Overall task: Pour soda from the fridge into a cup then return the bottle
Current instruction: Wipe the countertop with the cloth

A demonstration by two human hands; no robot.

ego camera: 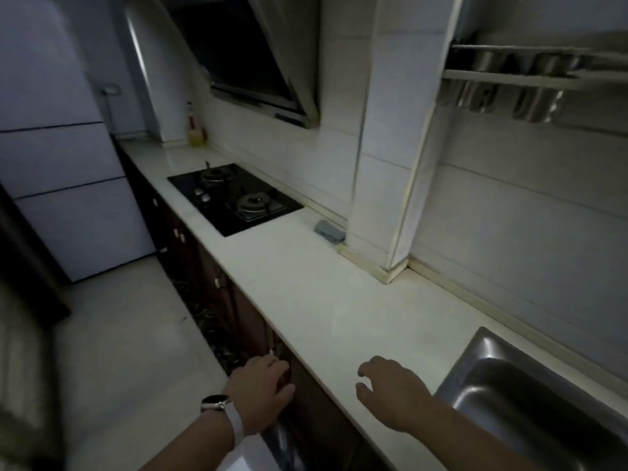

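Far to the left in the head view stands the fridge (68, 198), a tall pale unit whose front is split by two dark seams into three door panels, all of them closed. It sits at the far end of the countertop (306, 283), past the black hob (234, 198), and its top and left side are cut off by the frame.

Both hands are well apart from the fridge, down at the near end of the counter. The left hand (261, 389), with a watch (214, 401) on its wrist, is against the dark cabinet door (319, 402) just under the counter lip. Its fingertips merge with the dark wood, so I cannot tell whether it grips anything there. The right hand (394, 392) hovers over the countertop just beside the steel sink (509, 385), fingers loosely curled and holding nothing.

A grey cloth (329, 231) lies on the counter against the tiled pillar. The light is poor and the edges are smeared; the shiny shapes on the wall rack (509, 76) may be steel holders, though they are too blurred to name.
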